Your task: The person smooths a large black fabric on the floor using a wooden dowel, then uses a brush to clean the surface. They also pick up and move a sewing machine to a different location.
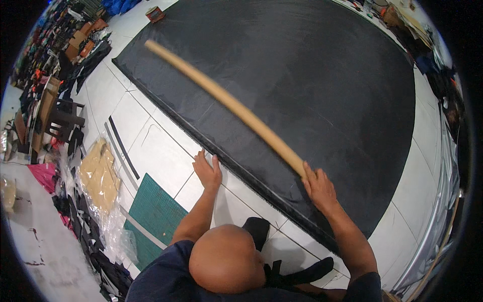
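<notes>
Tan pole [230,102], one end in the half-curled right hand [319,188].

The right hand [319,191] grips the near end of a long brown tube [234,104], which slants over the dark cloth [327,75] toward its left corner, while the left hand [207,172], loosely spread, is at the cloth's near-left edge, contact hard to tell. On the white tiled floor [161,156] outside that edge lie a black strip [124,147], a plastic-wrapped tan piece [100,176], and a green cutting mat [158,211] crossed by a grey strip [146,230]. A small reddish box [155,14] stands by the cloth's far-left edge.
</notes>
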